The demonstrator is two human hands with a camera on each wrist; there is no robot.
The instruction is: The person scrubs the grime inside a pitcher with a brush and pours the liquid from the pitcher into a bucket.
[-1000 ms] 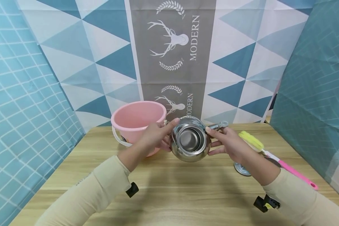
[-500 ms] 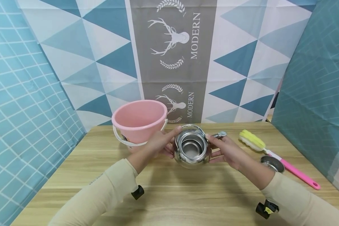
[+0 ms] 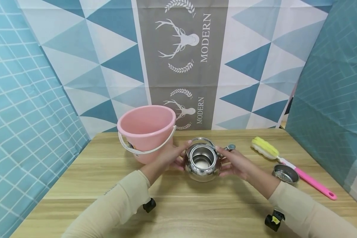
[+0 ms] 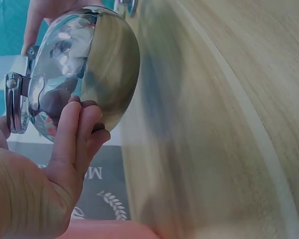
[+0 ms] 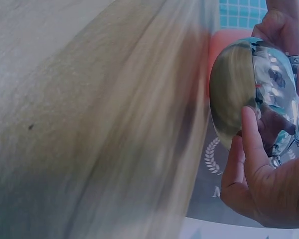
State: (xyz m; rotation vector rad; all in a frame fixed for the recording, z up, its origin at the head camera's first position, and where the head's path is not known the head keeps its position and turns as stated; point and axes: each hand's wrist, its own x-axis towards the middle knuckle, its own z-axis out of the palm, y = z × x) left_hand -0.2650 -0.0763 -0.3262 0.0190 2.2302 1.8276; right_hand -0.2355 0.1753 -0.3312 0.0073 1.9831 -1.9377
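A shiny stainless steel teapot (image 3: 201, 173) without a lid is held between both hands low over the wooden table. Its round mouth faces up and toward me in the head view, with the handle raised behind. My left hand (image 3: 169, 157) grips the left side, thumb at the rim and fingers along the belly. On the right side, beside the spout, my right hand (image 3: 236, 162) holds it with the thumb near the rim. In the left wrist view, fingers (image 4: 70, 134) press the polished belly. The right wrist view shows the rounded underside of the teapot (image 5: 234, 94).
A pink bucket (image 3: 145, 143) with a white handle stands behind my left hand. To the right lie a yellow-and-white sponge brush (image 3: 266, 147) with a pink handle and a small perforated metal strainer (image 3: 285, 173). A patterned cloth backdrop (image 3: 181, 76) rises behind the table (image 3: 196, 211).
Both hands have lowered the teapot toward the table, and it has turned more upright. The metal strainer has come into fuller view beside my right forearm.
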